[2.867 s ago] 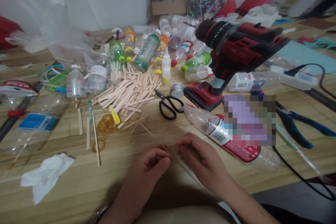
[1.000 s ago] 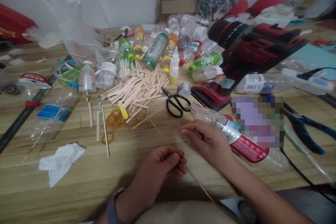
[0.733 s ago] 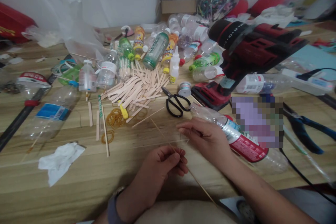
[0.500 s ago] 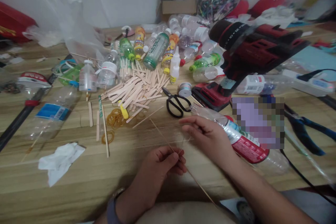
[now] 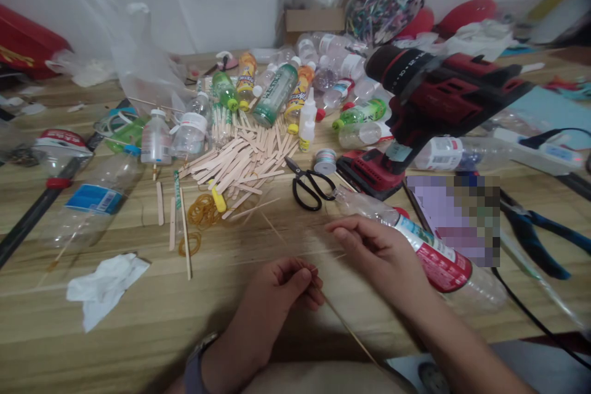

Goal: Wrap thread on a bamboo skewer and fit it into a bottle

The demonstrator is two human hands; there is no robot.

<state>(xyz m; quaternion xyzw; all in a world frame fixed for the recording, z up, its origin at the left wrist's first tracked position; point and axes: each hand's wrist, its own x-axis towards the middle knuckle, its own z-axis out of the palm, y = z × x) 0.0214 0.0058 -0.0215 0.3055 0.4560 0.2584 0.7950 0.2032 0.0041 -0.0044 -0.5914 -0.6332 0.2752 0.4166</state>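
Note:
My left hand [image 5: 295, 286] is closed in a pinch around a thin bamboo skewer [image 5: 347, 327], which slants from the table's middle down toward my lap. To its right hovers my right hand [image 5: 376, 246], thumb and index finger pressed together. Whatever lies in that pinch is too fine to make out. Just beyond my fingers lie black-handled scissors [image 5: 308, 183] and a small spool [image 5: 325, 160]. Another thin stick [image 5: 255, 208] rests near the rubber bands [image 5: 203, 210]. A clear bottle with a red label [image 5: 444, 261] lies beside my right hand.
A heap of flat wooden sticks [image 5: 249, 157] spreads mid-table, with plastic bottles [image 5: 277, 91] behind it. The red cordless drill [image 5: 443, 92] stands at right, near blue-handled pliers [image 5: 530, 228]. A crumpled tissue [image 5: 108, 283] and a blue-labelled bottle [image 5: 95, 197] lie left.
My right hand has moved slightly right and down, its thumb and index finger coming together. My left hand keeps its pinch on the skewer, almost in place.

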